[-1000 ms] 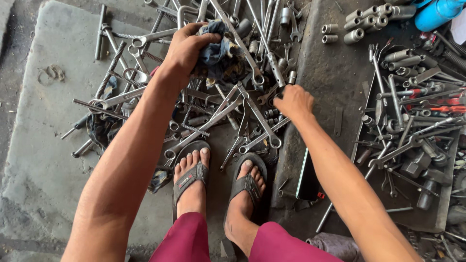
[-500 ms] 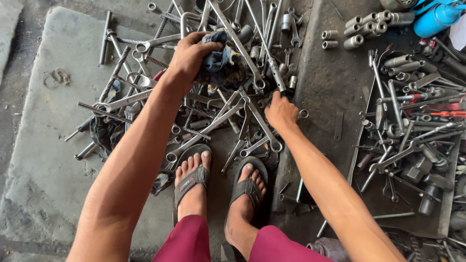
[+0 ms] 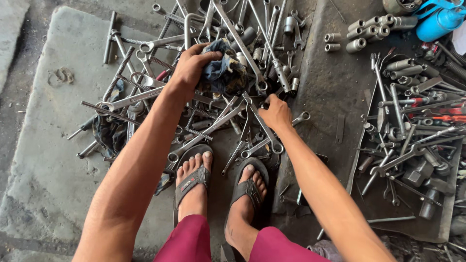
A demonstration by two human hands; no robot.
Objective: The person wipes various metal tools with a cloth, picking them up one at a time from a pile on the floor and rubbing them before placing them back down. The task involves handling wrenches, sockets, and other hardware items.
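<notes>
We record one dark blue rag (image 3: 222, 68), crumpled, clenched in the left hand (image 3: 190, 68) above the far middle of a heap of spanners (image 3: 233, 111). The rag rests against the long spanners crossing beneath it.

The right hand (image 3: 275, 114) is lowered onto the right edge of the same heap, fingers curled down among the steel; we cannot tell whether it grips a tool or only presses on it. The two hands are near each other, the right one nearer to us.

The heap lies on the floor (image 3: 43, 145), on a pale concrete slab, and holds too many overlapping spanners to count reliably. Among them at the left we note two lengths of twisted steel bar (image 3: 115, 73).

Near the heap stand two feet in dark sandals (image 3: 191, 179), side by side, toes touching the closest spanners. Two maroon trouser legs (image 3: 187, 240) show at the near edge.

Far right, a loose group of cylindrical sockets (image 3: 371, 29) lies on the dark ground; we count about nine. Beyond them is one blue container (image 3: 439, 22). At the right, a shallow metal tray (image 3: 439, 228) holds a second dense lot of sockets, spanners and red-handled tools, uncounted.
</notes>
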